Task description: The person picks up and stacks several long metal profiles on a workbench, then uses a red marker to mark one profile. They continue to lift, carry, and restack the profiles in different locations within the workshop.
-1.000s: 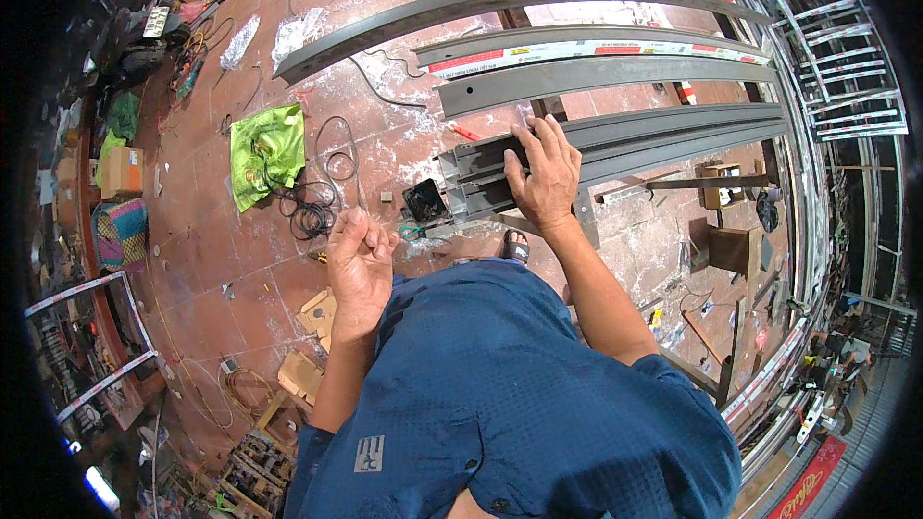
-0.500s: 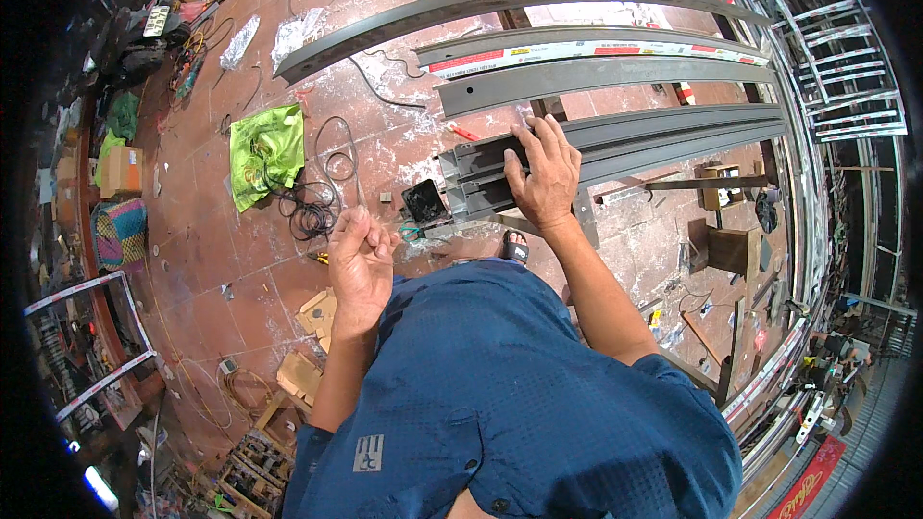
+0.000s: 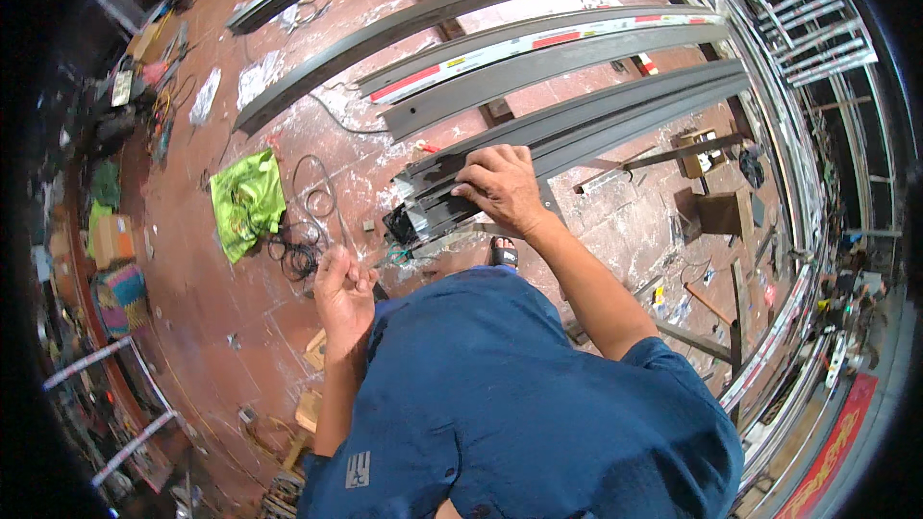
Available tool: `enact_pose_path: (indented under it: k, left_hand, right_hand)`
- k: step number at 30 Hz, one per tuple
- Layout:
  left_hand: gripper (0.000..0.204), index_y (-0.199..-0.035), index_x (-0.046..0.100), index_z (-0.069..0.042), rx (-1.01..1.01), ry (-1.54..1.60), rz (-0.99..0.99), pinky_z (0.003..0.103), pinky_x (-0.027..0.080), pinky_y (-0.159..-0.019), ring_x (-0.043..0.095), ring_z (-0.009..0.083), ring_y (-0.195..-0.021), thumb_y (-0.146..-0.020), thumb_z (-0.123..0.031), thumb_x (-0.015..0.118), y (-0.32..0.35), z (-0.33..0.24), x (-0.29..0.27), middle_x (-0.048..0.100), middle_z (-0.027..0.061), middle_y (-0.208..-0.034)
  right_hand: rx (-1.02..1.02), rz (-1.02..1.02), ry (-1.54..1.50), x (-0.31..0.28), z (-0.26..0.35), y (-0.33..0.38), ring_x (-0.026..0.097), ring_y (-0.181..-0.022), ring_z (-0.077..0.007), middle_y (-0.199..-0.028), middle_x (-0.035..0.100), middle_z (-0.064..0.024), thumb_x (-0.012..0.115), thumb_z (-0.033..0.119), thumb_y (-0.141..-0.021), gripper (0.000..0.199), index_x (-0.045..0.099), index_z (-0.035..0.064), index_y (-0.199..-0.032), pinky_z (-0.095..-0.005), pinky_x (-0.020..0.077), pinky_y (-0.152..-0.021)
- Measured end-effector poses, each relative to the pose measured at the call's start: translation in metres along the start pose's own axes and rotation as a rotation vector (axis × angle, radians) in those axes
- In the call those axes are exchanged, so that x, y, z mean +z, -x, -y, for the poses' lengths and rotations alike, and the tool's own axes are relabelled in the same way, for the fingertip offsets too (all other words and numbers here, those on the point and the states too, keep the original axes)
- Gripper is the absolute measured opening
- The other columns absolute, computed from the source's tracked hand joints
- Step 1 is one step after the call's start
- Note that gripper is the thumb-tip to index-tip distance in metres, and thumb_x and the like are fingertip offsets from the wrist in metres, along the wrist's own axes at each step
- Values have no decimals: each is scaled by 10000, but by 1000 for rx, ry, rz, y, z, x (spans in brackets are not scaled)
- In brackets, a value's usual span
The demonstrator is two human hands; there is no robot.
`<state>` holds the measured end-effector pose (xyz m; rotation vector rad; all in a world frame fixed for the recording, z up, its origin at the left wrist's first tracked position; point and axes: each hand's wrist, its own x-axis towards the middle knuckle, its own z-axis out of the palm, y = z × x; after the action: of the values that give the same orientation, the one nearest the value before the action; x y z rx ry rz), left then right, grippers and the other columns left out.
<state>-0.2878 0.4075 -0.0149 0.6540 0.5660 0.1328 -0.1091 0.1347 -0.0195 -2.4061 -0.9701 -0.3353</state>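
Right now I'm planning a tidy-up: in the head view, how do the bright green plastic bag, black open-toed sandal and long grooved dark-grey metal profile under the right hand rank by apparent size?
1. Long grooved dark-grey metal profile
2. Bright green plastic bag
3. Black open-toed sandal

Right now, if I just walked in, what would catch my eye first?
Probably the bright green bag, lying on the reddish floor left of centre. Your eye might then go to the long dark bars slanting across the upper middle, where the right fingers rest on the nearest ones. The blue shirt also stands out, filling the lower middle.
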Motion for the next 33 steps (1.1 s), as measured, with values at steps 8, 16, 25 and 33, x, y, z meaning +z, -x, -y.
enact_pose_path:
  k: [8,16,25,33]
  left_hand:
    - [169,-976,611,-135,-67,-185,-87,395,538,-717,530,137,-591,-1015,-244,735,2,10,0,536,-23,-715]
    - [209,-942,588,-164,-139,-275,-105,418,546,-643,522,147,-597,-1005,-294,739,2,14,27,506,-26,-711]
    - [235,-924,584,-152,-177,-355,-26,377,535,-733,526,129,-619,-1049,-324,685,-5,15,25,513,-41,-721]
    - [248,-931,593,-144,-213,-350,10,368,531,-714,519,122,-617,-1020,-333,726,-9,15,24,510,-46,-718]
  right_hand:
    - [36,222,-27,-14,1,-7,598,-1009,-251,-975,660,-8,719,461,-923,274,765,193,-890,-439,405,-886]
    - [91,394,-82,-13,-2,-20,678,-1015,-293,-962,707,-57,714,511,-891,360,807,163,-904,-472,495,-830]
    - [136,368,-165,-10,-1,-18,670,-1057,-297,-995,734,-62,738,464,-864,311,818,166,-909,-475,476,-855]
    - [131,312,-186,-2,-6,-18,714,-958,-339,-907,756,-108,733,394,-852,268,811,140,-881,-498,502,-825]
